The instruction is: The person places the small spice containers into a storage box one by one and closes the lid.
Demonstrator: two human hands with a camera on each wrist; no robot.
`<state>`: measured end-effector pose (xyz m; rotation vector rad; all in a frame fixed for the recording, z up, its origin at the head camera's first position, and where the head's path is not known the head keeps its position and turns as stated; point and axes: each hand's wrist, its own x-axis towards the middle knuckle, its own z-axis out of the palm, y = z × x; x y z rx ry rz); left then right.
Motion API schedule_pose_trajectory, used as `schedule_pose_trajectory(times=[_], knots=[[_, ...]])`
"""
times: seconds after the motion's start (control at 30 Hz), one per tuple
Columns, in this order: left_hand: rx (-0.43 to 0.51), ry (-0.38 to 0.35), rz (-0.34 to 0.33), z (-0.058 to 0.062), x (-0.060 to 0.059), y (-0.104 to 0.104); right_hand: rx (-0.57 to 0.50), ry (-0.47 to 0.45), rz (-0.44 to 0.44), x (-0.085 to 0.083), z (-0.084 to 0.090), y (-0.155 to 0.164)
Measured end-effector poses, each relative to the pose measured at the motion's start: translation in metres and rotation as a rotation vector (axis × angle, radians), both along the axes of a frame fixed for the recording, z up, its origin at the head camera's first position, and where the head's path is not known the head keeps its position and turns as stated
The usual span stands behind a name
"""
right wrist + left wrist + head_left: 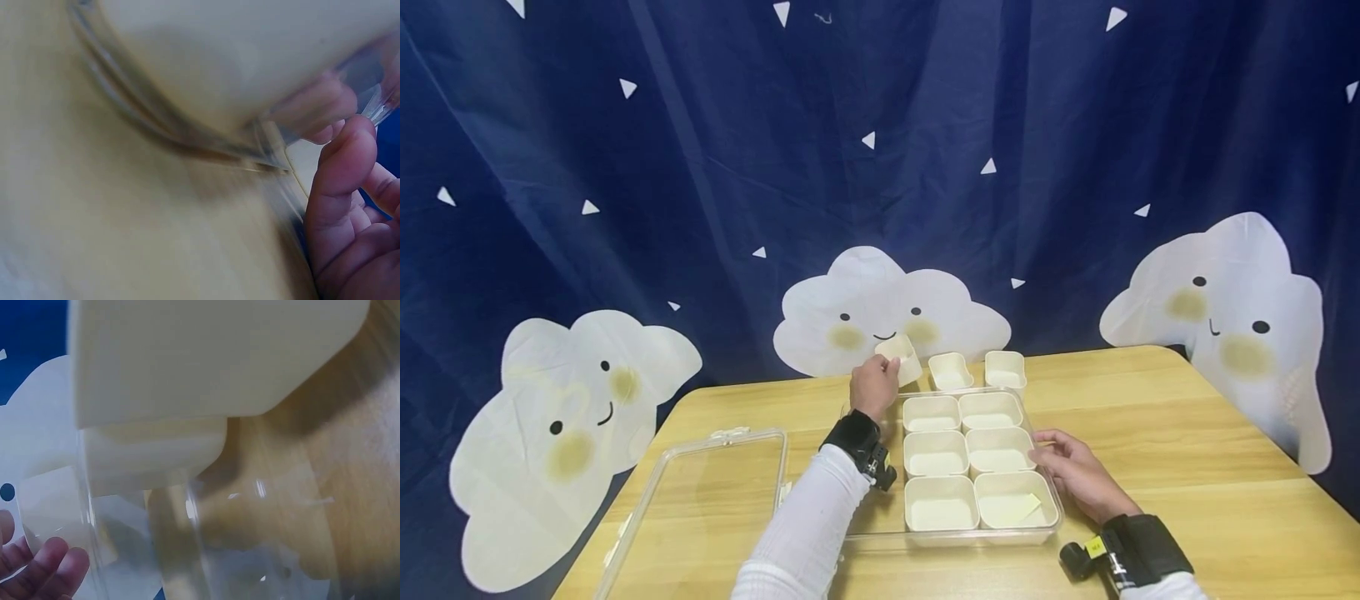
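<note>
A clear plastic box (1051, 492) sits on the wooden table (1187, 450) and holds several cream square cups (934, 457) in two columns. My left hand (874, 385) holds one more cream cup (901, 357), tilted, lifted beyond the box's far left corner. That cup (206, 356) fills the top of the left wrist view, with a second cup (150, 453) behind it. My right hand (1075, 468) rests against the box's right wall, fingers on the rim. In the right wrist view its fingertips (340, 169) touch the clear box edge (187, 144).
Two loose cream cups (950, 371) (1004, 369) stand on the table just behind the box. The clear lid (700, 500) lies flat to the left. A dark blue curtain with white clouds (880, 312) hangs behind the table.
</note>
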<state>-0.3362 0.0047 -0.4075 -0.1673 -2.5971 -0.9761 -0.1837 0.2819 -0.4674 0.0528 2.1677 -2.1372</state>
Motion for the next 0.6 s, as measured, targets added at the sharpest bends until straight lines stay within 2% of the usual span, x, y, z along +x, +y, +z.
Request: schedule_pose_trajectory(times=[0.6], knots=[[0.0,0.046,0.013,0.013,0.004,-0.008,0.002,0.01,0.012,-0.001,-0.001,0.001]])
